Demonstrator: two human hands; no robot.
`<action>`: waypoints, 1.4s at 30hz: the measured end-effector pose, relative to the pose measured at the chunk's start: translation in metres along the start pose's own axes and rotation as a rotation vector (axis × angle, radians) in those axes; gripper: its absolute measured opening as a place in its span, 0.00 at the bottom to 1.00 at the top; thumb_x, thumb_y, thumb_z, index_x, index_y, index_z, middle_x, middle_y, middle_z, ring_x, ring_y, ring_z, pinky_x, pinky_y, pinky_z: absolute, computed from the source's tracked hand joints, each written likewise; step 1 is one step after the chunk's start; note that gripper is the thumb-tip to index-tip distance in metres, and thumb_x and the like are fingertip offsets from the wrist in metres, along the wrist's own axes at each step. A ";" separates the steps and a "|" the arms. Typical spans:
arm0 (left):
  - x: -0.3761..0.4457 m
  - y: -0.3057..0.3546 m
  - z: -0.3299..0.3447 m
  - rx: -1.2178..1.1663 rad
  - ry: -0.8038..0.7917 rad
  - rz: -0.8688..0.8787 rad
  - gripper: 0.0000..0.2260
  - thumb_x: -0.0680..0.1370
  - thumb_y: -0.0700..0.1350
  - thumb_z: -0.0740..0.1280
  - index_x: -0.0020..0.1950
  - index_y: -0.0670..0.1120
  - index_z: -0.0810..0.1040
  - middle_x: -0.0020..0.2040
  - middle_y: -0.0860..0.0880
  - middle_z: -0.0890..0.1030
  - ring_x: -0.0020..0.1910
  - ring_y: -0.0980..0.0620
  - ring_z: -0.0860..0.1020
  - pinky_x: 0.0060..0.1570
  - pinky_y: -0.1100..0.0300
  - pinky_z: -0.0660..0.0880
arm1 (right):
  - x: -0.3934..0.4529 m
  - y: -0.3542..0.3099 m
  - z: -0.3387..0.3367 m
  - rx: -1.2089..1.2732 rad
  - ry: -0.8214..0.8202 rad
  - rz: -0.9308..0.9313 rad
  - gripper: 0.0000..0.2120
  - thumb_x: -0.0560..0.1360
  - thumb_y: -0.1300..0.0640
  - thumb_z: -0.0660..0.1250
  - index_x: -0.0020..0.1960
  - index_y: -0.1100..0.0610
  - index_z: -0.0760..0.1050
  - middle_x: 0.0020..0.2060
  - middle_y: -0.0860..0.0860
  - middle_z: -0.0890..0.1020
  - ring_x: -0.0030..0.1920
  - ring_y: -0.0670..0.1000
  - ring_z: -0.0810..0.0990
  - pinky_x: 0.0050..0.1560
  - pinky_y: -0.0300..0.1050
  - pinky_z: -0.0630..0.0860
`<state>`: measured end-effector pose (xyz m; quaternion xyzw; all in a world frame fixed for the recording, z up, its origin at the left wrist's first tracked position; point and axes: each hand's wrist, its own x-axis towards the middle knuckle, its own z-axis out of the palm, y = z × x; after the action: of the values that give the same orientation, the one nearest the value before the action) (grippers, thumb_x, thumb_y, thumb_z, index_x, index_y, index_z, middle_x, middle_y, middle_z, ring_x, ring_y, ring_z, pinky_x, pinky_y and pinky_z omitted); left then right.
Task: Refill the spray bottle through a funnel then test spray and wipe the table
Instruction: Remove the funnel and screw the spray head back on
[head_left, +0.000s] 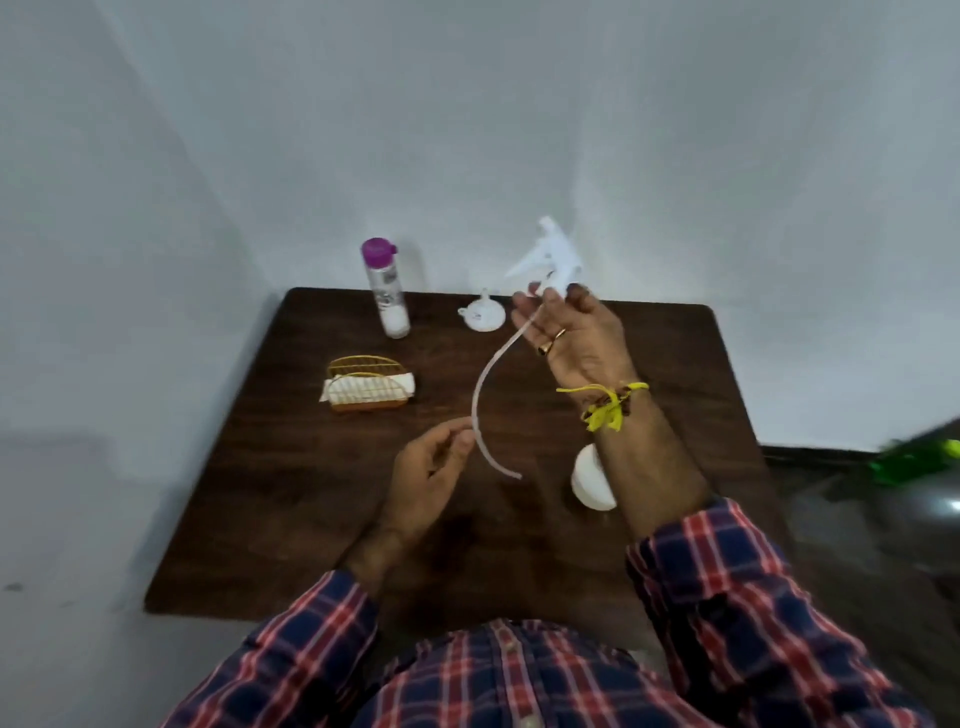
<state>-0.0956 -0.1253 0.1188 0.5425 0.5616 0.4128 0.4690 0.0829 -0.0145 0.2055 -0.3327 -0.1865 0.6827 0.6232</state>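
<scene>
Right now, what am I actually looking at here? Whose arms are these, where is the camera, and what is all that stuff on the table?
No machine here: these are a person's two bare arms in a checked shirt, filmed by one wide camera worn on the head, looking down. The right hand holds up a white spray head with its long dip tube curving down. The left hand pinches that tube near its lower end. On the dark wooden table stand a clear bottle with a purple cap, a small white funnel resting wide end down, and a gold wire holder with white napkins. The white bottle, partly hidden behind the right forearm, is probably the spray bottle's open body.
</scene>
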 end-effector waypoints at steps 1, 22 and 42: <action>0.003 0.012 0.015 -0.037 -0.063 0.011 0.13 0.80 0.46 0.67 0.64 0.47 0.79 0.56 0.52 0.84 0.57 0.56 0.81 0.53 0.58 0.79 | -0.007 -0.020 -0.008 0.029 0.005 -0.033 0.11 0.77 0.71 0.63 0.42 0.56 0.69 0.45 0.59 0.82 0.44 0.58 0.85 0.55 0.59 0.79; 0.050 0.031 0.150 0.163 -0.250 0.141 0.04 0.77 0.36 0.70 0.50 0.42 0.83 0.38 0.49 0.84 0.36 0.54 0.83 0.41 0.60 0.81 | -0.047 -0.106 -0.163 0.285 0.330 -0.330 0.10 0.77 0.69 0.64 0.42 0.56 0.70 0.50 0.60 0.81 0.45 0.58 0.86 0.56 0.57 0.79; 0.073 -0.022 0.171 0.469 -0.398 0.062 0.20 0.70 0.50 0.78 0.60 0.48 0.82 0.53 0.52 0.84 0.52 0.54 0.81 0.51 0.61 0.77 | -0.063 -0.018 -0.199 -0.880 0.083 -0.311 0.14 0.73 0.66 0.72 0.59 0.63 0.79 0.50 0.56 0.85 0.50 0.51 0.85 0.52 0.48 0.81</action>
<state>0.0680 -0.0621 0.0544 0.7229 0.5219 0.1719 0.4189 0.2327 -0.1054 0.0909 -0.5606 -0.4808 0.4233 0.5248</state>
